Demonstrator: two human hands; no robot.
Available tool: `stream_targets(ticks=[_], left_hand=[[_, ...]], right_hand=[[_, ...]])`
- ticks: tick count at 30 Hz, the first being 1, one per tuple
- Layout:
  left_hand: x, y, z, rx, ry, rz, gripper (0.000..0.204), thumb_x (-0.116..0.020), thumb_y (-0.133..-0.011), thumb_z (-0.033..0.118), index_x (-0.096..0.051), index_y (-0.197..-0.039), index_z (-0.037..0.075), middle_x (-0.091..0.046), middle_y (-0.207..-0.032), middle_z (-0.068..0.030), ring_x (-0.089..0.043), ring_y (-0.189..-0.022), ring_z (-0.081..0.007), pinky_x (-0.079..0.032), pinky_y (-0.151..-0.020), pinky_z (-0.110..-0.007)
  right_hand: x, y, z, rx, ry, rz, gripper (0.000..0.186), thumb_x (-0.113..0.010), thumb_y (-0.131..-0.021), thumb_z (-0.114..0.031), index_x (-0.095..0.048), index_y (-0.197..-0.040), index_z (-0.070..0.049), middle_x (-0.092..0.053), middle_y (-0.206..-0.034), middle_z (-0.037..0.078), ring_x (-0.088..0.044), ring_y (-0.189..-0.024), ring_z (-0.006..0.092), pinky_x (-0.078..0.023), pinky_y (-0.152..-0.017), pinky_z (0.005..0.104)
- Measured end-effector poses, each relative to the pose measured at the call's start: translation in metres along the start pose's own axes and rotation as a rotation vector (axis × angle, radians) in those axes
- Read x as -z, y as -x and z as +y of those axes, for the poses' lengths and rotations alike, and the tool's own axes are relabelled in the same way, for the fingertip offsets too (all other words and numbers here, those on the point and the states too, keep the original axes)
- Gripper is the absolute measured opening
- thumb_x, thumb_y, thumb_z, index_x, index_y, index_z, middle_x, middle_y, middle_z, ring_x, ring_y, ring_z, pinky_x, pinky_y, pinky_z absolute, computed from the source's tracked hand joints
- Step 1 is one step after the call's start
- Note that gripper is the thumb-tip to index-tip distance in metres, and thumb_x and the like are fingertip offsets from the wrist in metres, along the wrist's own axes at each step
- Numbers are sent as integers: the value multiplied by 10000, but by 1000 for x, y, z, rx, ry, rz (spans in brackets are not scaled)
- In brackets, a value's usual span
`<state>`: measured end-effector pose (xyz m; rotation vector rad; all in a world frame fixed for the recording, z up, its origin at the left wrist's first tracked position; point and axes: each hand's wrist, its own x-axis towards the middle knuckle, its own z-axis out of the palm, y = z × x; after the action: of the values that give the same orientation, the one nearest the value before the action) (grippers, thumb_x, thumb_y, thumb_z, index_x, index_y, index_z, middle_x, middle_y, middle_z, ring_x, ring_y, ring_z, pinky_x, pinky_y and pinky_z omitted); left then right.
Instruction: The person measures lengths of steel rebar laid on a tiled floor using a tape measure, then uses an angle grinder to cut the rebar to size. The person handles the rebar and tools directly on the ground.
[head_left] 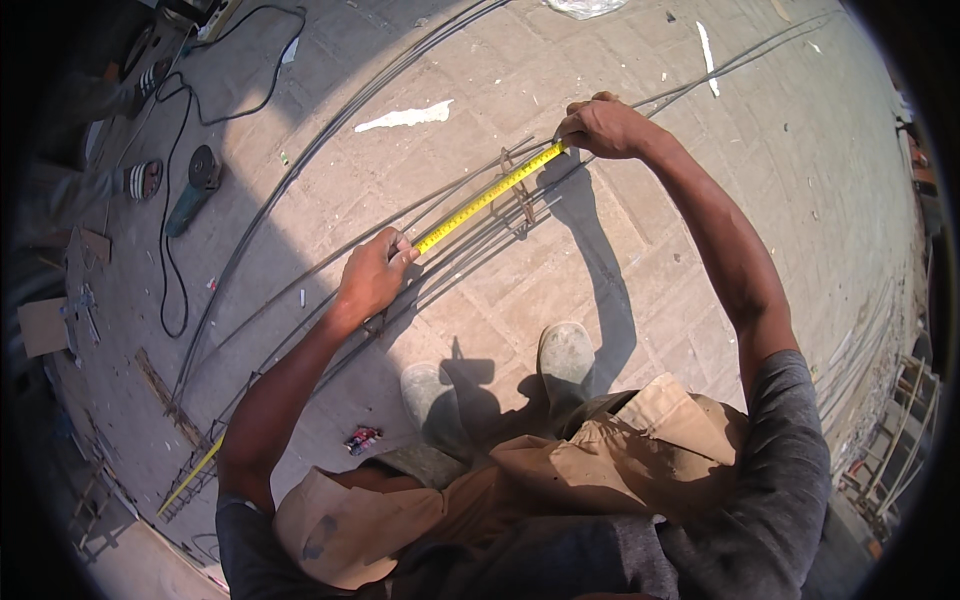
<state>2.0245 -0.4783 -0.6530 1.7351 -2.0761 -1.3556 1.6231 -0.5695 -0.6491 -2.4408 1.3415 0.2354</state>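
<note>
2-handed hold on a yellow tape measure (pixel 490 200) above a rebar cage (pixel 480 238)

The left hand (pixel 378 272) pinches the tape measure between thumb and fingers. The right hand (pixel 610 128) grasps it with curled fingers near the cage's far-right end. Between the 2 hands the blade runs straight, graduated face up, slanting along the steel bars; whether it touches them, I cannot tell. Rusty stirrups (pixel 527 212) surround the bars beside the blade, nearer the right hand than the left.

Past the left forearm, another yellow strip (pixel 190 478) lies along the bars toward the near-left corner of the brick paving (pixel 690 270). The arm hides the part between, so I cannot tell whether it is the same blade.

Toward the paving's left edge, an angle grinder (pixel 190 205) lies just beside a looping black cable (pixel 187 310). Near it, at that same edge, stand a co-worker's 2 sandaled feet (pixel 143 181). Long curved steel rods (pixel 300 165) sweep from the paving's far edge down its left side, between the grinder and the cage. A white patch (pixel 405 117) marks the paving beyond the cage, and a white strip (pixel 707 60) lies nearer the far-right corner.

At the near edge, the wearer's 2 dusty shoes (pixel 566 358) stand beside the cage, with a crumpled red wrapper (pixel 363 438) to their left.
</note>
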Motion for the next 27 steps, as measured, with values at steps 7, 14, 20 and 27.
stream_targets(ticks=[7,14,20,27], left_hand=[[1,0,1,-14,-48,8,181,-623,-889,195,-588,-938,25,-635,-786,-183,-617,-712,-321,-449,-644,-393],[1,1,4,6,-34,1,181,-621,-889,188,-584,-921,14,-631,-774,-174,-611,-698,-298,-446,-637,-383],[-1,-1,-1,-9,-9,-3,186,-624,-889,195,-585,-922,16,-626,-770,-180,-608,-697,-304,-451,-644,-387],[-1,-3,1,-51,-52,47,138,-640,-871,146,-583,-864,21,-603,-729,-86,-550,-686,-141,-449,-657,-313]], right_hand=[[2,0,1,43,-32,12,178,-540,-894,-245,-686,-890,-144,-615,-861,68,-620,-902,253,-402,-900,443],[8,-1,-5,-36,4,-94,197,-539,-917,-230,-694,-1004,-145,-639,-933,25,-601,-980,192,-350,-986,442],[7,-1,-4,-39,10,-83,195,-533,-921,-236,-692,-985,-145,-629,-919,44,-608,-962,208,-365,-969,445],[6,-1,2,26,17,-62,176,-549,-914,-257,-686,-942,-151,-619,-896,55,-618,-933,229,-388,-929,445]])
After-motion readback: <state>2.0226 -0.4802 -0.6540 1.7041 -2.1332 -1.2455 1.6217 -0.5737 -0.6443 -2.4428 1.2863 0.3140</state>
